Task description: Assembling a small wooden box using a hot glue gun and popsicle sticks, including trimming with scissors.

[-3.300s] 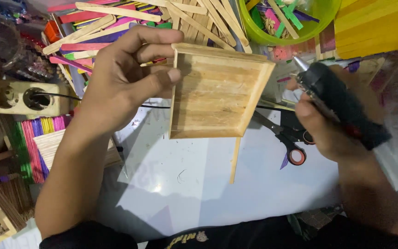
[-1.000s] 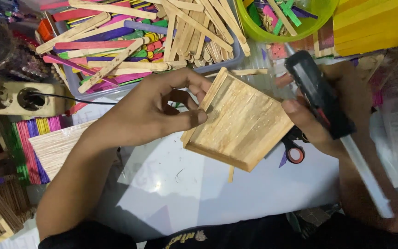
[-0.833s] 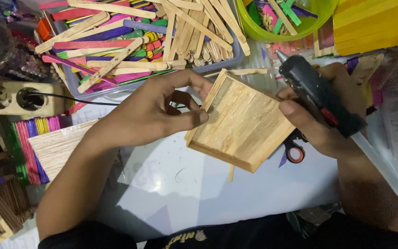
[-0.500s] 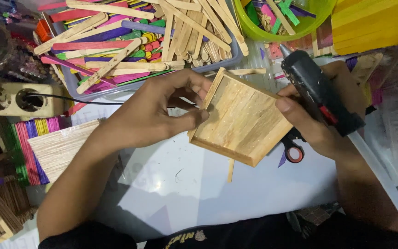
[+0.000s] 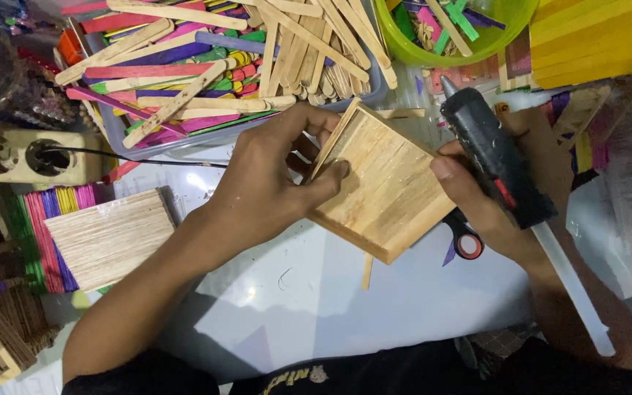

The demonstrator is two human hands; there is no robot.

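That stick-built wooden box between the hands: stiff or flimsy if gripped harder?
The wooden box is probably light, being thin craft sticks. Its flat panel looks fairly stiff, but glued seams may give under squeezing. The left hand pinches only its rim, suggesting little weight.

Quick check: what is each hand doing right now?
Left hand: closed on the wooden stick panel, thumb pressed on its face.
Right hand: closed around the black glue gun, thumb touching the panel's edge.

A clear plastic tray (image 5: 115, 135) of plain and coloured craft sticks sits at top; a lime-green bowl (image 5: 404, 51) beside it; a beige power strip (image 5: 9, 157) left; red-handled scissors (image 5: 468, 241) lie near a flat stick panel (image 5: 107, 238).
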